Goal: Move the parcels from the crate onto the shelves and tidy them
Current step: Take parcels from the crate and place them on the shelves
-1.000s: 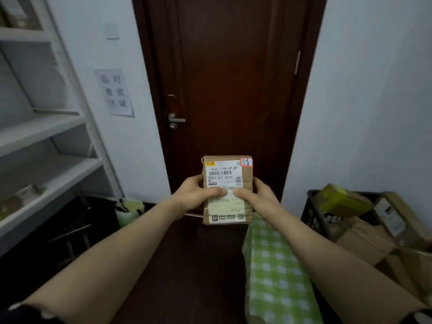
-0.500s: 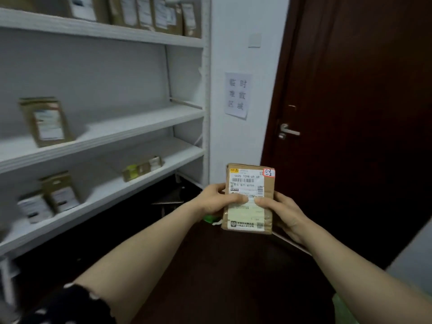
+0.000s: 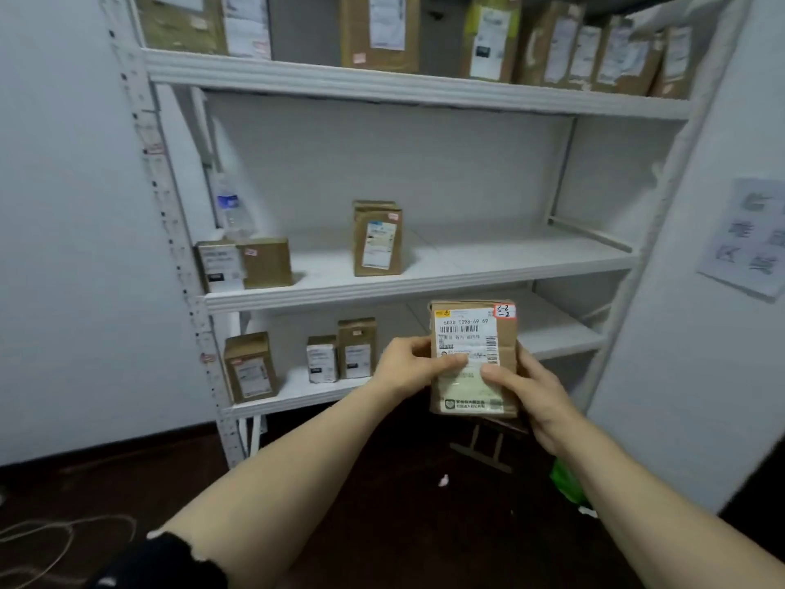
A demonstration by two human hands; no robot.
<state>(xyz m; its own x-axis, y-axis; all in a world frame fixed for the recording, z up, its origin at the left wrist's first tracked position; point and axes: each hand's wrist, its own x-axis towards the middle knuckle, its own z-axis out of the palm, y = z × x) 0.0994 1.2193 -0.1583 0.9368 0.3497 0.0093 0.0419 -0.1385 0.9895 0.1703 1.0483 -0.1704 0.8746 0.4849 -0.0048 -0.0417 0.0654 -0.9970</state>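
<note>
Shelving fills the wall ahead of us: a white rack with three boards in view. At far left, a thin cable loops on the dark floor.

On the middle board, left end, a clear water bottle stands behind two low parcels set side by side and touching. Further right, a taller parcel stands upright, alone. On the lower board we see an end parcel at the left, then a pale parcel just beside a brown neighbour. The top board carries a row of larger cartons, labels facing out.

Our left hand grips the left edge of the task parcel, with the thumb laid across its printed label. We hold the parcel upright in the air, in front of the right half of the lower board, touching no shelf. A red-edged sticker sits at its top right corner. Our right hand grips the right edge in the same way, thumb on the label.

On the right wall hangs a paper notice; its print is blurred.
</note>
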